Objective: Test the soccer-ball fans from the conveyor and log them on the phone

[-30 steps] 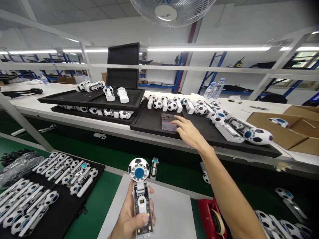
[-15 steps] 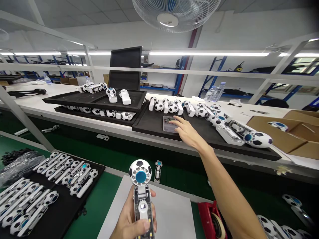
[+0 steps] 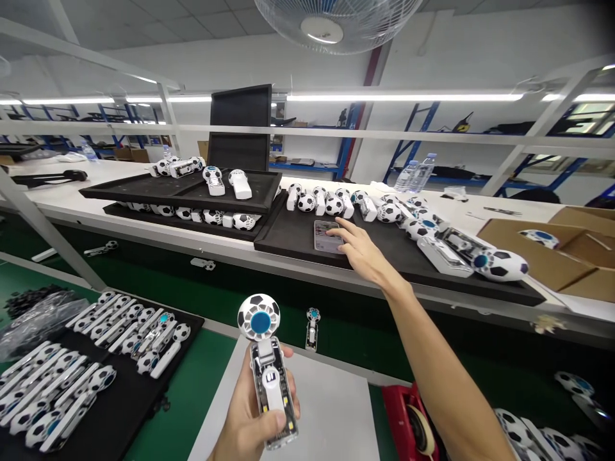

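Observation:
My left hand is wrapped round a football-patterned handheld device. Its round head has a blue centre, and yellow parts and a circuit board show through the clear handle. The thumb presses low on the front of the handle. On the raised shelf, my right hand reaches over a flat phone-like device lying on a black tray. Its fingers are stretched out, with the tips on or just above the screen. Several more football-patterned devices line the back and right side of that tray.
At the lower left a black tray carries rows of similar devices, beside a clear plastic bag. A white board lies below my left hand, with a red tape dispenser to its right. A cardboard box stands far right.
My left hand has tilted the football-patterned device and shifted it slightly left and up. The fingers of my right hand have moved a little over the phone-like device.

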Tool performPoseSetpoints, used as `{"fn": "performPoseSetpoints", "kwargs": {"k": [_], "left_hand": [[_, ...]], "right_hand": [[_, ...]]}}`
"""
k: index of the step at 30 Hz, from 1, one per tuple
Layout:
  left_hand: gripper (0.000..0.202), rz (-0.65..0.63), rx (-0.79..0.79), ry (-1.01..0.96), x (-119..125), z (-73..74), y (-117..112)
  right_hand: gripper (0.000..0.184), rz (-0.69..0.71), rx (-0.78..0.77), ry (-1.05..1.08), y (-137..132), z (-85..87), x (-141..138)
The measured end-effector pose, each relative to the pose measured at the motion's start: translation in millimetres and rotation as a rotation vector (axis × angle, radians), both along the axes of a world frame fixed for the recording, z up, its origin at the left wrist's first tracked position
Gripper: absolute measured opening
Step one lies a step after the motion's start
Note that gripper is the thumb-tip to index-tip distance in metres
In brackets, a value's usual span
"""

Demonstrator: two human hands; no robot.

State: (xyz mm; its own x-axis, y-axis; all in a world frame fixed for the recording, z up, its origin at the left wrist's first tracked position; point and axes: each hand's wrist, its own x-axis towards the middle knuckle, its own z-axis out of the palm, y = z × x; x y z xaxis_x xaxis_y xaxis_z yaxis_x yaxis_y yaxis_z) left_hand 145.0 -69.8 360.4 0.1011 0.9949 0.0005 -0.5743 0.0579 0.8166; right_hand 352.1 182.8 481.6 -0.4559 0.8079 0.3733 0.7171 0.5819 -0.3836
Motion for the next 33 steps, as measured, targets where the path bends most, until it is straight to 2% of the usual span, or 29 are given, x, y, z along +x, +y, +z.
{"fn": "performPoseSetpoints", "kwargs": {"k": [4,10,17,24,33], "left_hand": [[0.069,-0.002,-0.010,-0.033,1.7,4.2,-0.4],[0.066,-0.057,-0.017,-0.032,4.3,5.9,3.0],[0.065,-0.089,-0.024,-0.050,3.3,4.2,3.2],[0.060,-0.092,-0.039,-0.073,5.7,5.4,4.3],[0.059,-0.068,-0.060,-0.112,9.1,8.3,5.3]], "right_hand": [[0.046,-0.006,0.011,-0.070,-1.5,0.3,-2.0],[0.051,-0.005,-0.068,-0.228,6.9,2.4,-11.9],[0.049,-0.001,-0.002,-0.026,1.4,1.5,-2.7],[0.043,0.005,-0.029,-0.040,-2.0,1.5,-2.1],[0.037,0.035,-0.078,0.045,-0.6,1.1,0.8]]}}
